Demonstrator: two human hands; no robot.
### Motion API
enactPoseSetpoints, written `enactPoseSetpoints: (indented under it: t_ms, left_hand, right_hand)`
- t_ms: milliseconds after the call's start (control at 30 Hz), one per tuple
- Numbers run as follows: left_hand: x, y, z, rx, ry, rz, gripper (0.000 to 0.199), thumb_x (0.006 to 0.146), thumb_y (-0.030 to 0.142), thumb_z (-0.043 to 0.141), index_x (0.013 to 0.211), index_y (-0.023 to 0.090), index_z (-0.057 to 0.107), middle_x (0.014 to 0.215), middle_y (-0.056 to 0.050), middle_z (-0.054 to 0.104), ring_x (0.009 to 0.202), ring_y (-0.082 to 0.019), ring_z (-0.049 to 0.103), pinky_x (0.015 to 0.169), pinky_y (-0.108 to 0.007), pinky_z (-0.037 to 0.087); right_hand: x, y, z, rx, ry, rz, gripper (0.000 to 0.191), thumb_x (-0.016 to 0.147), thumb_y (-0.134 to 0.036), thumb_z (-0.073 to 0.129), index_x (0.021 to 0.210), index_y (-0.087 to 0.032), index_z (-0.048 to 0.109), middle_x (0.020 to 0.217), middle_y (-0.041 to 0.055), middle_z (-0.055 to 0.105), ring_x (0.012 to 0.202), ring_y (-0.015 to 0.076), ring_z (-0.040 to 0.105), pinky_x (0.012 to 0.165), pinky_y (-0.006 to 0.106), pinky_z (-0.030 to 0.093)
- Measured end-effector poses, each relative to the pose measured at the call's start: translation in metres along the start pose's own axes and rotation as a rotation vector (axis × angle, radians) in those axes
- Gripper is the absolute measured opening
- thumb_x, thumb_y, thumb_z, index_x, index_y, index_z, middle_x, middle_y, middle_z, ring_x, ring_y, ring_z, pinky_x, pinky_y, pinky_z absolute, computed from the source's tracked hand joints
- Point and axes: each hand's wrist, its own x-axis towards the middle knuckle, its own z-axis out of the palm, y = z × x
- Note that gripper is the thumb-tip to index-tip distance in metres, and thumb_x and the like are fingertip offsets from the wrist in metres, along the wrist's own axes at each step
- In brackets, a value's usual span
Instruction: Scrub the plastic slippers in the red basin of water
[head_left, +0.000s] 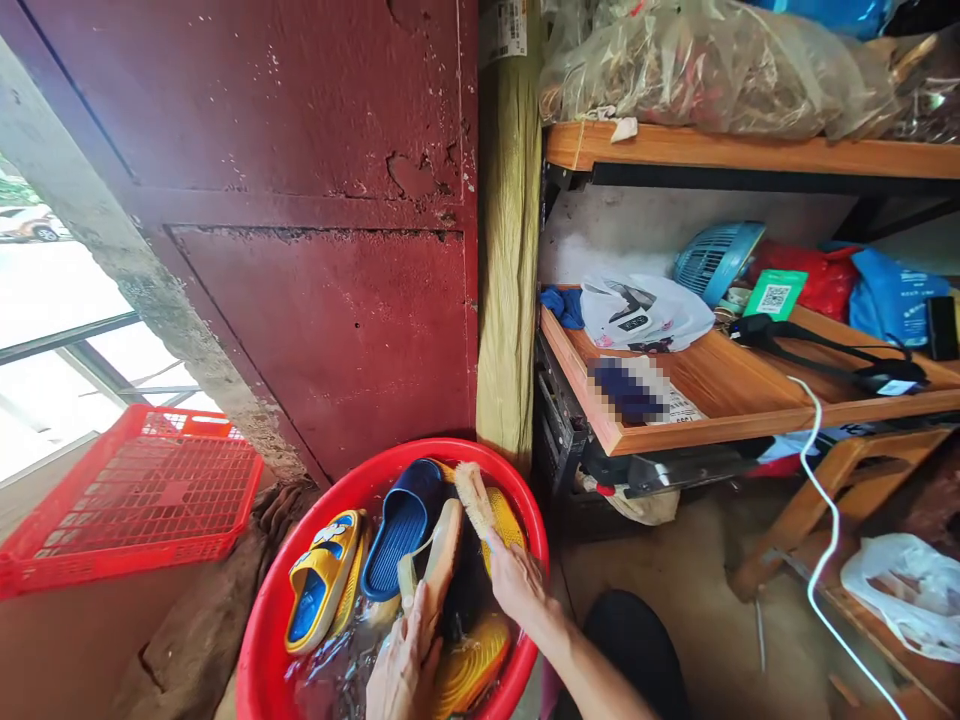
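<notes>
My left hand [401, 655] grips a sandal [444, 550] with a pale sole and a clear strap, tilted on its edge over the tub. In my right hand [516, 582] is a scrubbing brush [474, 497] with light bristles, just right of the sandal's toe; I cannot tell whether they touch. Both hands are over a red tub [253, 630] of water. A navy slipper [401, 530] and a yellow-and-blue two-strap sandal [324, 580] lie at its left. One yellow slipper [506, 522] is partly hidden behind the brush, and a yellow sole [472, 668] shows near the front.
A maroon door [315, 330] stands behind the tub, with a red plastic crate [150, 490] at left. On the right, a wooden shelf [720, 385] holds bags, a blue fan [718, 262] and a black strap. A white cable [814, 500] hangs past a wooden chair [847, 500].
</notes>
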Motion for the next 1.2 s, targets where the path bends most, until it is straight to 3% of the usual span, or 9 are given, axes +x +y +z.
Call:
enactPoseSetpoints:
  t_ms: [100,200,333,467,600,667,833,1000,1200]
  left_hand:
    - [0.000,-0.007,0.010,0.026,0.060,0.071,0.052,0.088,0.037,0.052,0.136,0.023,0.064,0.124,-0.021,0.070,0.108,-0.038,0.069,0.099,-0.050,0.052]
    - [0.001,-0.020,0.023,0.014,0.150,0.169,0.052,0.086,0.035,0.057,0.137,0.025,0.062,0.132,-0.017,0.069,0.109,-0.035,0.070,0.099,-0.047,0.053]
    - [0.000,-0.028,0.034,0.149,0.256,0.245,0.066,0.092,0.033,0.051,0.154,0.017,0.037,0.123,-0.016,0.074,0.102,-0.031,0.074,0.087,-0.043,0.060]
    - [-0.003,-0.014,0.029,0.256,0.305,0.257,0.083,0.096,0.035,0.049,0.163,0.014,0.004,0.118,-0.016,0.076,0.087,-0.027,0.078,0.074,-0.037,0.061]
    - [-0.002,-0.001,0.022,0.309,0.338,0.304,0.085,0.097,0.032,0.047,0.162,0.010,-0.003,0.107,-0.016,0.078,0.081,-0.028,0.078,0.068,-0.035,0.060]
    - [-0.003,-0.001,0.020,0.317,0.339,0.335,0.087,0.096,0.031,0.048,0.162,0.008,-0.002,0.100,-0.015,0.079,0.077,-0.028,0.077,0.068,-0.035,0.059]
    - [-0.008,-0.004,0.014,0.222,0.344,0.313,0.094,0.095,0.045,0.053,0.163,0.011,-0.002,0.114,-0.018,0.076,0.087,-0.031,0.077,0.073,-0.039,0.060]
    - [-0.006,-0.002,0.014,0.079,0.363,0.263,0.080,0.101,0.039,0.040,0.164,0.019,-0.007,0.141,-0.018,0.064,0.106,-0.029,0.074,0.080,-0.038,0.062]
    - [-0.003,-0.005,0.021,0.214,0.298,0.557,0.078,0.099,0.026,0.043,0.164,0.020,0.001,0.141,-0.017,0.063,0.118,-0.027,0.069,0.095,-0.040,0.057]
  right_hand:
    - [-0.016,-0.001,-0.001,-0.077,-0.047,-0.017,0.058,0.097,-0.012,0.043,0.154,-0.023,0.045,0.111,0.0151,0.075,0.098,0.0256,0.073,0.087,0.033,0.055]
    - [-0.059,-0.005,0.022,-0.182,-0.095,-0.086,0.069,0.087,-0.005,0.051,0.154,-0.022,0.045,0.111,0.0157,0.074,0.090,0.0269,0.074,0.083,0.035,0.057]
    - [-0.105,-0.003,0.053,-0.202,-0.203,-0.184,0.068,0.086,-0.007,0.052,0.149,-0.034,0.052,0.097,0.0103,0.076,0.064,0.0263,0.071,0.060,0.036,0.059]
    - [-0.073,-0.003,0.032,-0.201,-0.077,-0.111,0.070,0.088,-0.004,0.049,0.153,-0.030,0.046,0.121,0.0152,0.072,0.088,0.0295,0.073,0.081,0.042,0.058]
    - [-0.009,-0.009,-0.006,-0.170,-0.105,-0.045,0.059,0.094,-0.007,0.045,0.151,-0.023,0.049,0.111,0.0159,0.074,0.097,0.0291,0.072,0.086,0.040,0.055]
    - [0.003,-0.010,-0.010,-0.158,-0.099,0.011,0.058,0.095,-0.008,0.043,0.152,-0.018,0.047,0.110,0.0169,0.074,0.101,0.0289,0.071,0.087,0.038,0.054]
    - [-0.049,0.003,0.013,-0.086,-0.154,-0.015,0.062,0.095,-0.010,0.039,0.157,-0.018,0.040,0.113,0.0158,0.074,0.100,0.0255,0.072,0.087,0.032,0.053]
    - [-0.113,0.030,0.019,-0.042,-0.229,0.006,0.060,0.095,-0.018,0.045,0.151,-0.040,0.048,0.095,0.0057,0.078,0.084,0.0244,0.075,0.074,0.029,0.053]
    - [-0.085,0.042,0.001,-0.007,-0.075,-0.025,0.055,0.099,-0.017,0.037,0.152,-0.028,0.047,0.110,0.0101,0.076,0.092,0.0226,0.073,0.080,0.029,0.052]
